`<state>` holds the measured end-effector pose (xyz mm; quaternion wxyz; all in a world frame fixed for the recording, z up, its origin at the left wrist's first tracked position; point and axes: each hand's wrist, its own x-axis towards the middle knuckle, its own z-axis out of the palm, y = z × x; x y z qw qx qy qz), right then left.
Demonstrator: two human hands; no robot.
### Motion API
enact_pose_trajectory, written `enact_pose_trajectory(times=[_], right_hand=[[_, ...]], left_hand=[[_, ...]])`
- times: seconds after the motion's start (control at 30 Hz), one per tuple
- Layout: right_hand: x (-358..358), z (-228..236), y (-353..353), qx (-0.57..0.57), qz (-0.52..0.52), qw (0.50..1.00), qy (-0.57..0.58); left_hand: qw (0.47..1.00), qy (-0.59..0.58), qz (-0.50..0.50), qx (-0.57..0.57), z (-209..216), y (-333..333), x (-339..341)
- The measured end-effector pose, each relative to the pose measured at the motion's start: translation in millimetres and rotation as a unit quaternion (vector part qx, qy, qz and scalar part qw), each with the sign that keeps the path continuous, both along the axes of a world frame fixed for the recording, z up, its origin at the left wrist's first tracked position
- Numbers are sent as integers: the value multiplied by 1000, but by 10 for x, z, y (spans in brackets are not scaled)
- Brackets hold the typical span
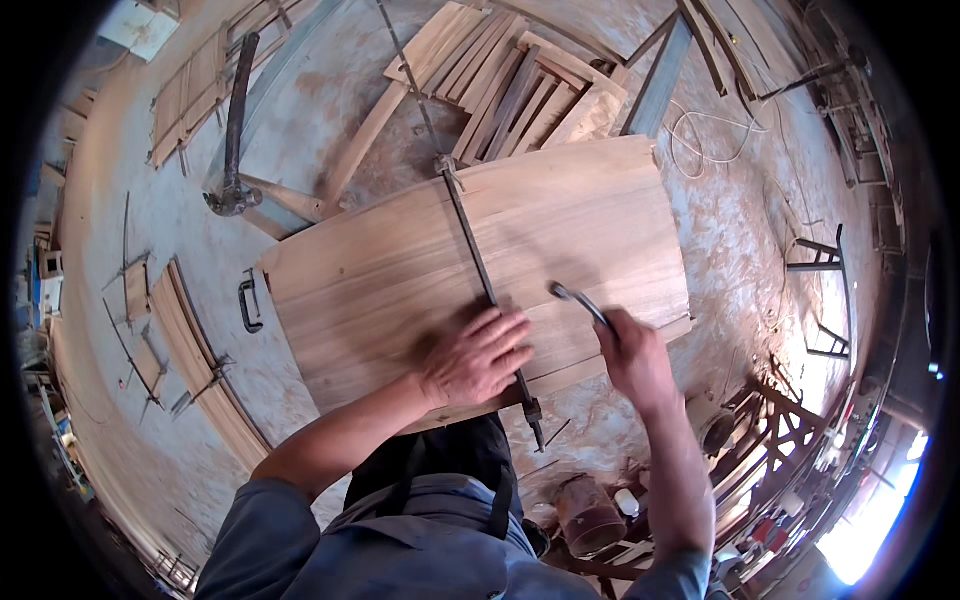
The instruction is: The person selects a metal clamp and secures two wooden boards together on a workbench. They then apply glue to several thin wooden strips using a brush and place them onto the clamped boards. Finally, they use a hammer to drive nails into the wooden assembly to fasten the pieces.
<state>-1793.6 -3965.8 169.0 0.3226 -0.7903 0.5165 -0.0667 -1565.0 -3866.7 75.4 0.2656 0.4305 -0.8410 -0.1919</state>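
A wide wooden panel [370, 275] made of joined boards lies in front of me. Across it runs a long dark bar clamp [468, 232], with one jaw at the far edge and its screw end at the near edge. My left hand [478, 358] rests flat on the panel, fingers stretched out over the clamp bar. To its right, my right hand [636, 358] is closed around a metal wrench [583, 300], whose head points up and left above the panel. Its far end looks rounded; the detail is too small to tell.
A hammer [233, 150] is at the upper left. Beside the panel's left edge is a C-clamp [250, 302]. Beyond the far edge sits a pile of wood pieces [540, 95]. Long boards [205, 355] lie at left. A bucket [590, 515] stands near my right forearm.
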Motion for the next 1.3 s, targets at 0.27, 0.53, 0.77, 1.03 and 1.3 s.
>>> enact_pose_trajectory(times=[0.27,0.53,0.77,1.03,1.3], right_hand=[[844,-357,-1268,-187,234,948,108],[1250,-375,-1740,-233,321,915,70],[1333,-622,-1707,-121,231,965,-7],[1279,-742,-1359,84,71,993,-45],[1264,-862,-1147,101,-10,990,-97]], left_hand=[[998,-29,-46,-16,-61,6,52],[999,-9,-40,-10,-102,-8,63],[999,44,-27,-13,-83,-21,68],[999,-3,-10,-35,-107,-11,21],[999,32,-4,-36,-137,-10,-11]])
